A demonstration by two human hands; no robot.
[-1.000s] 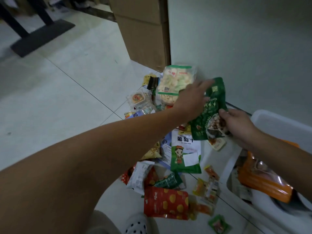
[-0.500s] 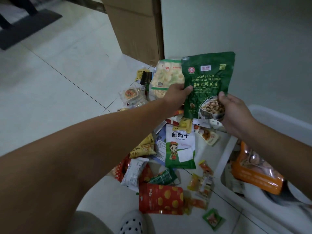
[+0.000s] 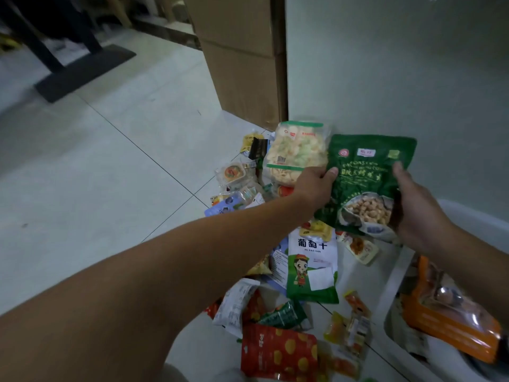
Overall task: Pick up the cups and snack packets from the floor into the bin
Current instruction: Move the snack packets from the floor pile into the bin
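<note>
Pale floor tiles (image 3: 110, 175) run back to a stack of brown cardboard boxes (image 3: 242, 64), and all the action sits by the white plastic bin (image 3: 392, 288) on the right. Held up just left of the bin is a dark green foil packet of roasted peanuts (image 3: 366, 183), front facing us, with both hands on it. The left hand (image 3: 314, 186) pinches the edge away from the bin, thumb on the printed face. The right hand (image 3: 418, 213) grips the edge nearer the bin, thumb on front and fingers hidden behind.

So this looks like the carry step: packet lifted, not yet dropped. An orange packet with a clear window (image 3: 446, 318) already lies inside the bin. Next it likely needs a short swing towards the bin until the packet clears the rim, then both hands let go (one hand would probably do).

Plenty remains on the floor left of the bin: a green-and-white pouch with a cartoon figure (image 3: 311, 268), a red bag with yellow spots (image 3: 278, 354), a clear bag of pale crisps (image 3: 297, 153) and a small lidded cup (image 3: 231, 173) furthest away.
</note>
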